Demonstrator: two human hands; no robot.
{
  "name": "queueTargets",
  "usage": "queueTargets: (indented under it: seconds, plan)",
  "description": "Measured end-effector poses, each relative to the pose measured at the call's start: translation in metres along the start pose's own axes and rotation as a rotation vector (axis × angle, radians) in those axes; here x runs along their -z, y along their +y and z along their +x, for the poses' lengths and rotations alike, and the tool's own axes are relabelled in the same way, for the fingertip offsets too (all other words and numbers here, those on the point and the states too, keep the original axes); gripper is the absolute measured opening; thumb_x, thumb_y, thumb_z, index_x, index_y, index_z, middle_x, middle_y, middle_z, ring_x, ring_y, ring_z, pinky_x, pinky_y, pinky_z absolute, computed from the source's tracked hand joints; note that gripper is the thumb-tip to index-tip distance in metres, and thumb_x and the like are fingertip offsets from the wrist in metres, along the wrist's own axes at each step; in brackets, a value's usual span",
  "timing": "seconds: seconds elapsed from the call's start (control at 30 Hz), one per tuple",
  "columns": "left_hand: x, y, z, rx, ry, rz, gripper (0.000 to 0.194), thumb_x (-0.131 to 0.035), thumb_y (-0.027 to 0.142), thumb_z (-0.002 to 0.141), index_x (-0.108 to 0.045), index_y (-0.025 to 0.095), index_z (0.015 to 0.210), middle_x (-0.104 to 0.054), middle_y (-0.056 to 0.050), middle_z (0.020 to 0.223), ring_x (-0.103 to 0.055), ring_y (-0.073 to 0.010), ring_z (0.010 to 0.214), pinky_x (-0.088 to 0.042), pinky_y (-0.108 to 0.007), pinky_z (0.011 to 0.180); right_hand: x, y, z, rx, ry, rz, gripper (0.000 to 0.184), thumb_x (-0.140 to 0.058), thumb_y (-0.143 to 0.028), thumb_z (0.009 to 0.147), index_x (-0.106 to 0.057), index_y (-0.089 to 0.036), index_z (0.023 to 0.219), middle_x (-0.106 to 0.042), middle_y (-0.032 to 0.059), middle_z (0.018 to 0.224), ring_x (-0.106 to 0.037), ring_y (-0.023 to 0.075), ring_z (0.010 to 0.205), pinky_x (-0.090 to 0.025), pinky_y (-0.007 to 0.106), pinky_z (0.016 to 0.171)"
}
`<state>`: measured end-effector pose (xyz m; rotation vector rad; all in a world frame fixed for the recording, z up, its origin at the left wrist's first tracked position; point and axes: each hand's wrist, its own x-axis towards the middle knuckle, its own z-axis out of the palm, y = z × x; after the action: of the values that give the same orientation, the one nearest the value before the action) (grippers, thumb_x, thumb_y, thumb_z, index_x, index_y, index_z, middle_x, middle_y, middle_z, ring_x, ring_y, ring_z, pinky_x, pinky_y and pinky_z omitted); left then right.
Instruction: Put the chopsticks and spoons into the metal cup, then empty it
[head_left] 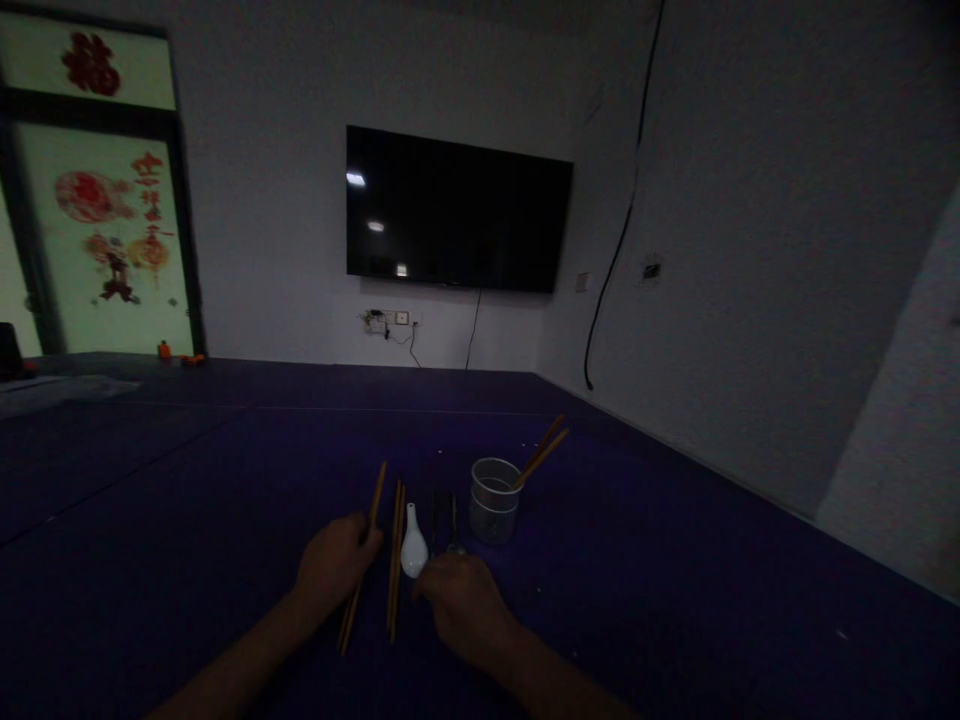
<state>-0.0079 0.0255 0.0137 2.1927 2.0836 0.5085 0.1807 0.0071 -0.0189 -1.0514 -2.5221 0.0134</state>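
Note:
My left hand (pixel 336 562) is closed around a pair of wooden chopsticks (pixel 351 615), held at a slant over the purple surface. Just right of it, a second pair of chopsticks (pixel 396 570) lies lengthwise. A white spoon (pixel 412 550) rests beside that pair, its bowl toward me. My right hand (pixel 463 605) is curled low beside the spoon's bowl, its fingertips closed; whatever they may hold is hidden. Two dark, slim utensils (pixel 453 515) lie beyond its knuckles, their near ends partly covered. A metal cup (pixel 493 510) stands upright to the right with chopsticks (pixel 544 455) leaning in it.
The wide purple surface (pixel 262 450) runs to the far wall, where a black television (pixel 457 210) hangs above sockets. A dark cable (pixel 619 250) hangs down the right wall. Small orange objects (pixel 164 350) sit far left, near a decorated door (pixel 112 220).

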Motion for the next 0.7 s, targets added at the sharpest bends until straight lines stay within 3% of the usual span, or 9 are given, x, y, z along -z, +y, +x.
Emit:
queueTargets:
  seconds: [0.33,0.7]
  plan:
    - [-0.003,0.005,-0.009,-0.311,0.283,-0.25,0.031,-0.029,0.038,0.086,-0.048,0.021,0.069,-0.058,-0.004,0.071,-0.055,-0.0167,0.07,-0.042,-0.028,0.066,0.012,-0.009,-0.002,-0.099,0.232,0.195,0.033,-0.04,-0.008,0.08,-0.063,-0.021,0.099,-0.067,0.0028,0.089,-0.061,0.0132,0.078,-0.044,0.023,0.072]
    - [-0.005,0.012,-0.016,-0.502,0.289,-0.4,0.03,-0.032,0.041,0.085,-0.046,0.02,0.067,-0.054,-0.003,0.069,-0.051,-0.0153,0.067,-0.042,-0.027,0.064,0.02,-0.018,-0.001,-0.087,0.328,0.431,0.032,-0.037,-0.035,0.093,-0.062,-0.022,0.107,-0.068,0.004,0.098,-0.062,0.0141,0.086,-0.045,0.025,0.078]
